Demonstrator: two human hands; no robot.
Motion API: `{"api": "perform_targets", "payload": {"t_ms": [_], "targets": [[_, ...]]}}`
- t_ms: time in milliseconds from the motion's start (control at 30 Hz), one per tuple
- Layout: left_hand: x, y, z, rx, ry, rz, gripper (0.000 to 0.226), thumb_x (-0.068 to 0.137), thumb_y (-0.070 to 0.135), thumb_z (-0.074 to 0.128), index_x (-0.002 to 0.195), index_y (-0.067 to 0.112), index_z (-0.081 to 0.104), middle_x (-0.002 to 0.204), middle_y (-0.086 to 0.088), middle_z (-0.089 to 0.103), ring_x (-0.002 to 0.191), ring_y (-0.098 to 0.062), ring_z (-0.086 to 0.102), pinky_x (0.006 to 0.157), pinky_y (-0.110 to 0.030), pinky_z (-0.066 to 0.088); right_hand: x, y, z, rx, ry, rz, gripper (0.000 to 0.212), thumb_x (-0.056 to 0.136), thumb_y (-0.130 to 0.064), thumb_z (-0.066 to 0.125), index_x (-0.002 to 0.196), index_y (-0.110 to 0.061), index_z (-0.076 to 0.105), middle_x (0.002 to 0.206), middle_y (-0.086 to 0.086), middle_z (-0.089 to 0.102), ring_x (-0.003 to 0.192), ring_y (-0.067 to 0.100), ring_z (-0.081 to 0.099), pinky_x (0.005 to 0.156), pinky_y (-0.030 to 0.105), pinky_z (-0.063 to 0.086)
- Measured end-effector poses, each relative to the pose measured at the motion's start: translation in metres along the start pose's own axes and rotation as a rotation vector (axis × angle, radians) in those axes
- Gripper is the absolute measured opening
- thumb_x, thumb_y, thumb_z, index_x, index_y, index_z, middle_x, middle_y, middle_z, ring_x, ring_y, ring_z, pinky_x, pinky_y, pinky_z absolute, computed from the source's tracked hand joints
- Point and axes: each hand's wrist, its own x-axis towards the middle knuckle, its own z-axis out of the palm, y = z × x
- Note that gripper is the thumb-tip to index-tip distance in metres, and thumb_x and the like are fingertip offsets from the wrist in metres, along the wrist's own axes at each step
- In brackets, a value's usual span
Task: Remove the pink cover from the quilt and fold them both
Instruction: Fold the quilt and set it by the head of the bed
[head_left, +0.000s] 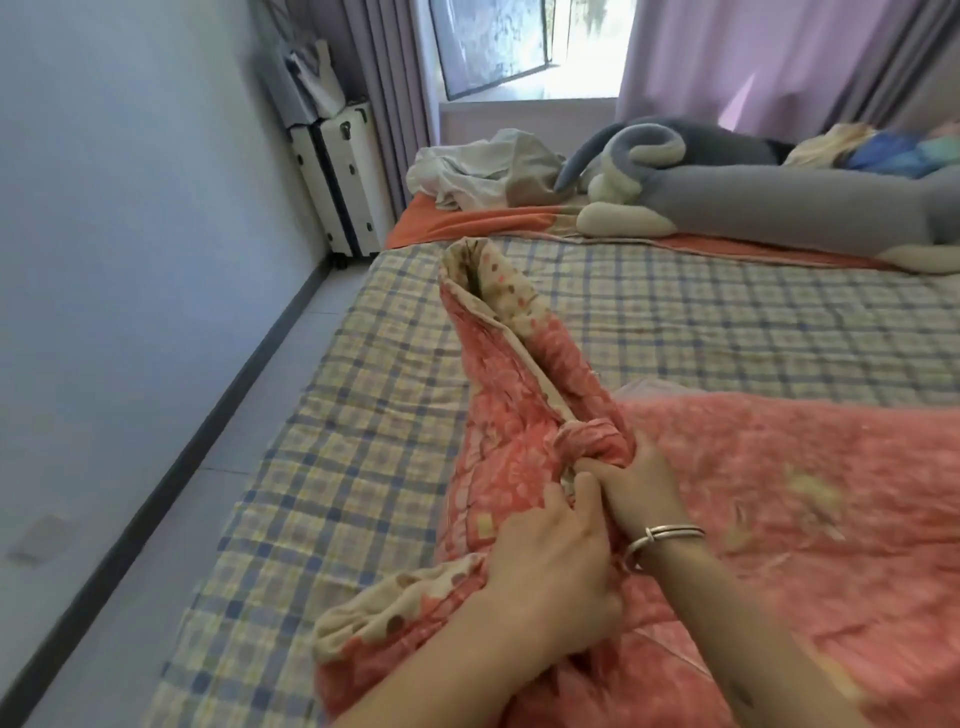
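Note:
The pink cover (779, 483) with a cream dotted border lies spread over the right half of the bed, with the quilt hidden inside it. A bunched strip of the cover (514, 358) runs away from me towards the middle of the bed. My left hand (550, 566) grips the cover's gathered fabric near its cream edge. Just beyond it, my right hand (639, 478), a silver bangle on its wrist, grips a twisted knot of the cover. The two hands touch each other.
A blue and yellow checked sheet (332, 467) covers the mattress. At the far end lie an orange sheet (467, 218), crumpled white cloth (467, 171) and a long grey plush toy (727, 176). A white suitcase (343, 176) stands by the left wall, beside a narrow floor strip.

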Motion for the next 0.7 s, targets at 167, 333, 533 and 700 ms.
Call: {"api": "perform_targets", "payload": {"t_ms": [167, 333, 533, 700], "targets": [[0.018, 0.1, 0.051, -0.009, -0.095, 0.057, 0.066, 0.088, 0.035, 0.051, 0.138, 0.007, 0.017, 0.128, -0.014, 0.037, 0.098, -0.035, 0.054, 0.053, -0.031, 0.028, -0.011, 0.076, -0.098, 0.197, 0.108, 0.135, 0.032, 0.067, -0.018, 0.076, 0.093, -0.013, 0.058, 0.088, 0.01, 0.064, 0.081, 0.027, 0.06, 0.076, 0.03, 0.049], [0.032, 0.14, 0.135, -0.067, -0.469, -0.087, 0.086, 0.088, 0.037, 0.052, 0.149, 0.021, -0.008, 0.149, -0.026, 0.014, 0.126, -0.041, 0.039, 0.101, -0.045, 0.034, -0.018, 0.178, -0.14, 0.464, 0.04, 0.523, 0.021, 0.086, -0.033, 0.061, 0.088, -0.013, 0.056, 0.078, 0.007, 0.054, 0.065, 0.02, 0.053, 0.046, 0.02, 0.044], [0.048, 0.15, 0.148, -0.077, -0.512, -0.18, 0.072, 0.094, 0.048, 0.038, 0.148, 0.035, -0.009, 0.15, -0.025, 0.013, 0.131, -0.044, 0.033, 0.107, -0.044, 0.033, -0.016, 0.229, -0.188, 0.267, 0.086, 0.45, 0.017, 0.089, -0.003, 0.053, 0.105, -0.009, 0.052, 0.079, 0.006, 0.052, 0.067, 0.019, 0.051, 0.055, 0.022, 0.039], [0.075, 0.17, 0.133, 0.072, -0.183, -0.138, 0.054, 0.093, 0.026, 0.037, 0.145, 0.024, 0.02, 0.136, -0.013, 0.032, 0.123, -0.031, 0.038, 0.095, -0.04, 0.04, -0.008, 0.252, -0.214, 0.161, 0.088, 0.492, 0.019, 0.089, 0.001, 0.049, 0.106, -0.006, 0.053, 0.078, 0.007, 0.053, 0.063, 0.015, 0.051, 0.049, 0.017, 0.039]]}}
